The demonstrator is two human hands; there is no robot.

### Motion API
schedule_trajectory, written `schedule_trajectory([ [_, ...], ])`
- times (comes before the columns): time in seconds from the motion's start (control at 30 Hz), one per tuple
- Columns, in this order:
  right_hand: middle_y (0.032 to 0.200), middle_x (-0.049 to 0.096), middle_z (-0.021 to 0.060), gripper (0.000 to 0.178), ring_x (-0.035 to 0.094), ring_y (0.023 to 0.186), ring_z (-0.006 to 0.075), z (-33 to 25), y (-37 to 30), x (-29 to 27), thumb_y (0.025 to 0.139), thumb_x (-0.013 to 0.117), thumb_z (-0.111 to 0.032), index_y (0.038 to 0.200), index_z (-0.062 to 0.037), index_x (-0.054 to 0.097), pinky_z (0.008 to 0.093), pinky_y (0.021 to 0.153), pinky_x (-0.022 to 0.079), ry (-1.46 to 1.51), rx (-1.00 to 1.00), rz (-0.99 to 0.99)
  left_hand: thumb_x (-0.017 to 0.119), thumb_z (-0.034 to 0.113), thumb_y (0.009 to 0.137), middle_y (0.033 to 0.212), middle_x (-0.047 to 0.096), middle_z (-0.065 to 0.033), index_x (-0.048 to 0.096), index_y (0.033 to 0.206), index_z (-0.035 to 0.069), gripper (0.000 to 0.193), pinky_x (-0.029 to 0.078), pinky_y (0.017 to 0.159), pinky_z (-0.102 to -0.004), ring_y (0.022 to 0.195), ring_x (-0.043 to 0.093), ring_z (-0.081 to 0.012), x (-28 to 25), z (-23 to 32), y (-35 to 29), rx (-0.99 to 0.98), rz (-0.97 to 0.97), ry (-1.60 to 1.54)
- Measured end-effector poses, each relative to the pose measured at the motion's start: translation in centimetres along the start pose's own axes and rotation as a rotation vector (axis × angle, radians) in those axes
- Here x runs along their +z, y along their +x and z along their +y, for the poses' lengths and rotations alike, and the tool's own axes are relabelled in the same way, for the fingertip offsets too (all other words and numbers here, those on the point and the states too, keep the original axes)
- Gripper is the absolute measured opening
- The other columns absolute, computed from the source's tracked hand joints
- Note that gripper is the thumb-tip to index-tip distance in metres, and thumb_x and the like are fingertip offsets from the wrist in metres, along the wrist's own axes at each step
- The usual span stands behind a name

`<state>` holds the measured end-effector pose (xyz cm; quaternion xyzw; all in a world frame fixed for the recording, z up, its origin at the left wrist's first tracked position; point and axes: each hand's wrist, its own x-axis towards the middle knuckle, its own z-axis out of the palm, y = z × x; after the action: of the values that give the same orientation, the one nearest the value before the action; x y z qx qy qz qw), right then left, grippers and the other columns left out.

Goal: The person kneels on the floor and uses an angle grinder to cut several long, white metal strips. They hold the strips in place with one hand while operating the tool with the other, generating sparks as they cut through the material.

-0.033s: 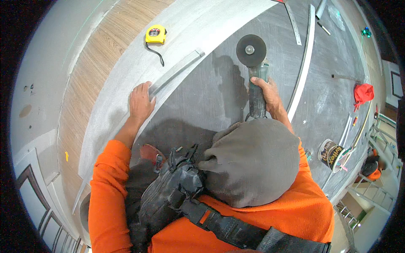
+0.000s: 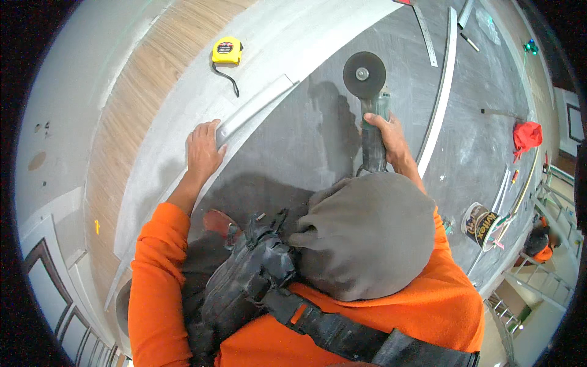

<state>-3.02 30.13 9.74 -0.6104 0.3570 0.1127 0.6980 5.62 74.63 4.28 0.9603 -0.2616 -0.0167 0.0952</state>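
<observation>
My right hand (image 2: pixel 390 137) is wrapped around the body of an angle grinder (image 2: pixel 373 144). Its dark round cutting disc (image 2: pixel 364 74) points away from me, over the grey floor. My left hand (image 2: pixel 205 150) grips a long, thin metal profile (image 2: pixel 254 112), which runs from beyond my fingers back past my left sleeve. The profile's far end lies over the edge between a pale curved board (image 2: pixel 287 43) and the grey floor. Past my left hand, a yellow tape measure (image 2: pixel 227 51) with a black strap rests on the pale board.
Right of the grinder stretches a long white strip (image 2: pixel 441 92). A metal square (image 2: pixel 425 35) and a marker (image 2: pixel 469 42) lie at the far right. Further right are a red cloth (image 2: pixel 526 136), a paint bucket (image 2: pixel 480 225), and a person in orange (image 2: pixel 539 244) beside ladders.
The metal profile in my left hand has rolled slightly, and more of its pale face shows. The grinder and both hands stay almost in place.
</observation>
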Motion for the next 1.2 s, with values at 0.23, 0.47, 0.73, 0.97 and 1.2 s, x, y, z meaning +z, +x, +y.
schedule_trajectory([
  [0.23,0.092,0.064,0.0126,0.055,0.066,0.075,0.021,1.2,-0.2,-0.3,0.082,0.079,-0.028,0.12,0.0029,0.054,0.0366,0.067,0.056,-0.001,-0.005,0.023,0.081,0.02,0.08,0.125,0.061,-0.0212,0.053,0.132,0.005,0.061,0.051,0.097,-0.0458,0.115,0.061,-0.0384,1.3,-0.4,1.1,-0.133,-0.361,-0.066],
  [0.47,0.105,0.069,0.0125,0.055,0.068,0.088,0.0225,2.1,-0.9,0.0,0.083,0.078,-0.023,0.128,0.002,0.057,0.038,0.079,0.056,0.013,0.041,0.029,0.074,0.015,0.077,0.116,0.07,-0.0228,0.059,0.129,-0.004,0.057,0.055,0.092,-0.0419,0.106,0.069,-0.0347,-2.0,-0.7,3.0,-0.21,-0.552,-0.279],
  [0.73,0.098,0.065,0.0146,0.057,0.067,0.081,0.0225,2.2,-1.2,0.0,0.083,0.078,-0.022,0.126,0.0057,0.052,0.0377,0.072,0.057,0.012,-0.02,-0.012,0.078,0.034,0.081,0.101,0.072,-0.0214,0.06,0.128,-0.014,0.07,0.053,0.083,-0.0332,0.1,0.07,-0.0267,-2.1,-1.1,3.5,-0.651,-0.868,-0.909],
  [0.97,0.11,0.069,0.0142,0.065,0.067,0.094,0.0222,3.4,-0.1,-1.2,0.08,0.08,-0.026,0.131,0.0055,0.056,0.0363,0.087,0.053,-0.07,-0.055,-0.009,0.077,0.024,0.085,0.109,0.063,-0.0242,0.054,0.127,-0.001,0.054,0.052,0.088,-0.0493,0.102,0.065,-0.0404,0.4,0.5,2.1,-0.066,-0.071,-0.022],
  [1.2,0.106,0.07,0.0138,0.069,0.067,0.092,0.0218,1.5,-0.9,0.1,0.079,0.082,-0.025,0.133,0.007,0.053,0.0351,0.084,0.054,-0.097,-0.089,0.063,0.077,0.015,0.083,0.112,0.062,-0.0235,0.055,0.13,0.002,0.054,0.053,0.091,-0.0488,0.107,0.064,-0.0403,0.8,4.1,1.1,-0.039,-0.266,-0.202],
])
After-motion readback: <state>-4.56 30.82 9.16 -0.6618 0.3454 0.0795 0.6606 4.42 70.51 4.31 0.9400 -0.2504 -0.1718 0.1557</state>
